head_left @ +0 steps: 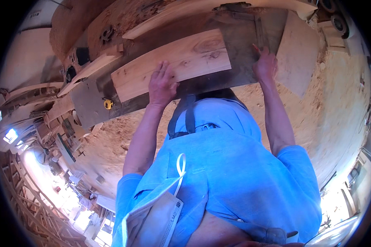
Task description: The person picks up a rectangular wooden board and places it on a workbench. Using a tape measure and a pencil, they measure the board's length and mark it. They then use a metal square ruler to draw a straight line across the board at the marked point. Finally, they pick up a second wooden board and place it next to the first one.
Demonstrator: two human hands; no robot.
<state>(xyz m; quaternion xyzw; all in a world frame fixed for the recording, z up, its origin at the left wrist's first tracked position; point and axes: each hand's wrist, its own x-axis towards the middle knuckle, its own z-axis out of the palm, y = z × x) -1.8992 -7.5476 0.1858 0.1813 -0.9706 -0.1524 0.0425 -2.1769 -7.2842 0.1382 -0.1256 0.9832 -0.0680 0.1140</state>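
**Two hands on a pine board at the saw surface**

On the dark, dust-coated metal surface (235, 57) in front of us lies a pale, knotty rectangular pine board (173, 61), flat and running slantwise from lower left to upper right. Our left hand (162, 84) rests palm-down on the board's near edge, fingers spread and lying flat on the wood rather than wrapped around it. Our right hand (265, 62) sits just beyond the board's right end, open, with fingertips pressed against the dark surface beside a narrow metal fence rail (259, 33); it grips nothing that we can see.

Near the left end of the surface, just beside the board's lower corner, sits a small yellow tape measure (107, 104). A second flat sheet of light plywood (294, 53) lies to the right of our right hand, well clear of the board. Sawdust (329, 107) covers the floor around the surface in a thick tan layer.

Against our blue short-sleeved shirt (235, 164) hangs a folded white dust mask (156, 214) with a white looped strap and a small dark printed label at its edge, too small to make out. Dark apron straps (185, 117) cross the shirt below the surface.
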